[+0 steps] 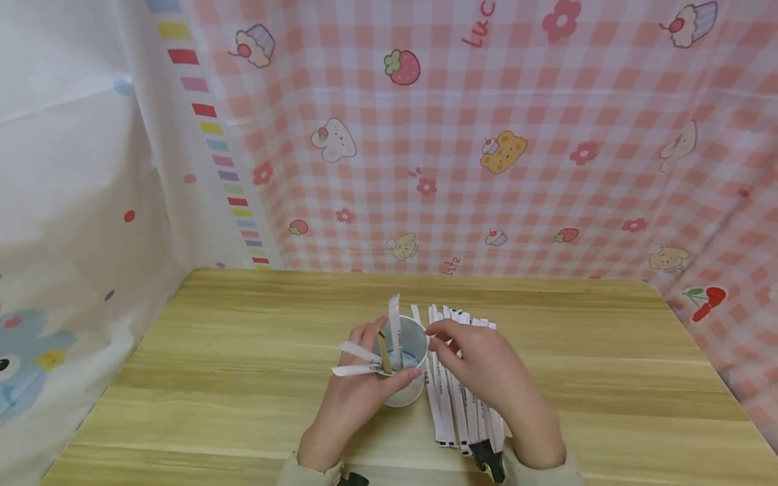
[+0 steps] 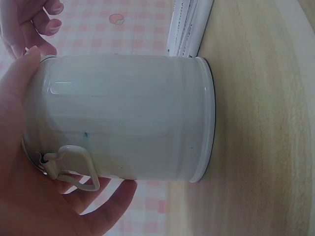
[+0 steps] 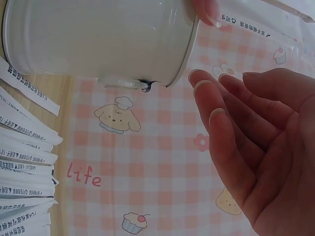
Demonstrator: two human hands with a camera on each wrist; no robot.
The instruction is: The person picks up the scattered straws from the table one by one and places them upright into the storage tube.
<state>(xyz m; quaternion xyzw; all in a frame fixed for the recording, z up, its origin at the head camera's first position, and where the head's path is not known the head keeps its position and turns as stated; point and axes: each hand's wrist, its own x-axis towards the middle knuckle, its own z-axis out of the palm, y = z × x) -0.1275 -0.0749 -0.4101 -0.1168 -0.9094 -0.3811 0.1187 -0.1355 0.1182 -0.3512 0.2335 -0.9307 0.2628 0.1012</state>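
A white metal pail point(image 1: 406, 395) with small side handles stands upright on the table, and my left hand point(image 1: 358, 398) grips it round the upper part. In the left wrist view my left fingers reach behind the pail point(image 2: 123, 113) near one looped handle point(image 2: 78, 169). Inside it lean several slim paper-wrapped straws point(image 1: 395, 324) and a brown strip point(image 1: 383, 351). My right hand point(image 1: 486, 361) is just right of the rim. Seen from the right wrist, its fingers point(image 3: 216, 128) are loosely bent and hold nothing.
Right of the pail lies a row of paper-wrapped straws point(image 1: 446, 405), partly under my right hand. A black object point(image 1: 488, 460) is by the right sleeve. Beyond the wooden table point(image 1: 243, 351) hangs a pink checked cloth point(image 1: 456, 135); a white cloth point(image 1: 79, 169) hangs at left.
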